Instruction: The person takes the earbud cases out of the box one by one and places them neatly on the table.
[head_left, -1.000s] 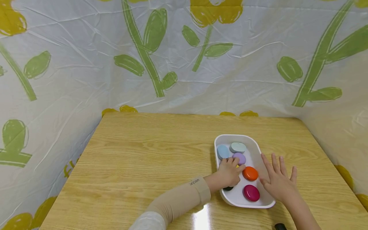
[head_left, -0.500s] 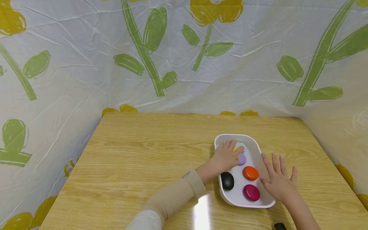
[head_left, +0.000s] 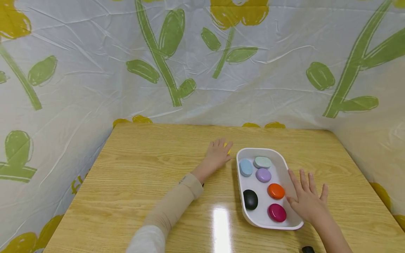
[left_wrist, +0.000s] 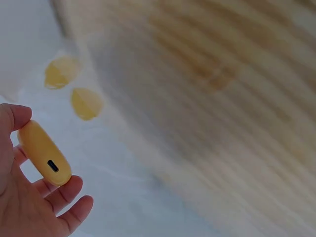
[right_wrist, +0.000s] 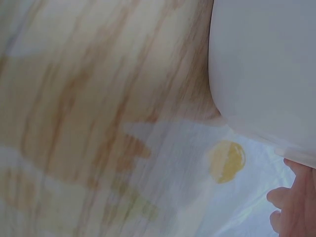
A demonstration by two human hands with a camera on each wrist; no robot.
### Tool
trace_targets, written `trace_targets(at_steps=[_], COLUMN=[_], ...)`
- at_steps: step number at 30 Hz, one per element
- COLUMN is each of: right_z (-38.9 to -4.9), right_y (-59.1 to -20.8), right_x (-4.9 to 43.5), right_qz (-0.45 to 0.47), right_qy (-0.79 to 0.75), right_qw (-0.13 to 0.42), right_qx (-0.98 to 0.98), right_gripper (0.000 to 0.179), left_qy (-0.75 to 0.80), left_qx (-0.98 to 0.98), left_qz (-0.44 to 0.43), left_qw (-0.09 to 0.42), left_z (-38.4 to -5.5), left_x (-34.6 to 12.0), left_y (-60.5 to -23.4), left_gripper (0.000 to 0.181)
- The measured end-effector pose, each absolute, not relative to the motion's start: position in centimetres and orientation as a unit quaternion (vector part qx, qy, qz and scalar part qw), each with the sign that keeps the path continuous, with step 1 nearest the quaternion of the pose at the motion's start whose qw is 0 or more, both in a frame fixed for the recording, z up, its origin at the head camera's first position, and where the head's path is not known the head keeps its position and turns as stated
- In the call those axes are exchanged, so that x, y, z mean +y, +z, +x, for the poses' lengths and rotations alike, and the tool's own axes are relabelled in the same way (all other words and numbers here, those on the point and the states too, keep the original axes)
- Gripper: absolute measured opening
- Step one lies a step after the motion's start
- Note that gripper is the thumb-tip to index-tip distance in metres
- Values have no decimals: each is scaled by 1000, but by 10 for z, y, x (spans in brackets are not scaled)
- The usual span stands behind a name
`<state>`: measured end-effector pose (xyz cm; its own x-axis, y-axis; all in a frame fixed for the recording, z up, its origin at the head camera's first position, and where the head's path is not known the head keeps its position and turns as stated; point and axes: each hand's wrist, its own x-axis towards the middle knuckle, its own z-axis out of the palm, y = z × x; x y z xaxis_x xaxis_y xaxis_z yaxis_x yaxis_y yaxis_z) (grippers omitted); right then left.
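Note:
My left hand [head_left: 216, 154] is over the table, left of the white tray. It pinches a yellow earbud case [left_wrist: 42, 150] between thumb and fingers; a small black port shows on the case's end in the left wrist view. My right hand [head_left: 307, 201] lies against the right side of the tray [head_left: 263, 196], fingers spread. Inside the tray are similar rounded cases: light blue [head_left: 246, 168], pale mint [head_left: 262, 162], purple [head_left: 263, 175], orange [head_left: 276, 191], black [head_left: 250, 199] and magenta [head_left: 277, 212].
Wooden tabletop [head_left: 152, 165] extends widely to the left of the tray. A black object [head_left: 308, 249] is cut off at the bottom edge near my right forearm. Floral sheeting [head_left: 104, 70] encloses the back and sides.
My left hand has lifted the yellow earbud case out of the tray and carried it left over the table. The light blue and black cases are uncovered. The right hand has stayed still.

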<state>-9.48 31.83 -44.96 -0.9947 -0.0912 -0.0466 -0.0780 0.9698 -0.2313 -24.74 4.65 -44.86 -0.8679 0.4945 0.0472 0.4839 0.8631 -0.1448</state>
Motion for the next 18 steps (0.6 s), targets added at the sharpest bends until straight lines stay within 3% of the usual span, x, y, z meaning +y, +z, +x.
trace_targets(at_steps=[6,18], right_z=[-95,-94], right_y=[-449,-448], right_x=[319,317], right_qz=[-44,-40], right_qy=[-116,-119], right_qw=[28,31], right_qx=[992,992], right_gripper=[84,84], left_qy=[87,97], left_qx=[-954,-936], left_qz=[-283,-338], left_qw=[46,-25], left_z=[-247,-244], left_x=[28,19], left_y=[-468,-472], left_gripper=[44,38])
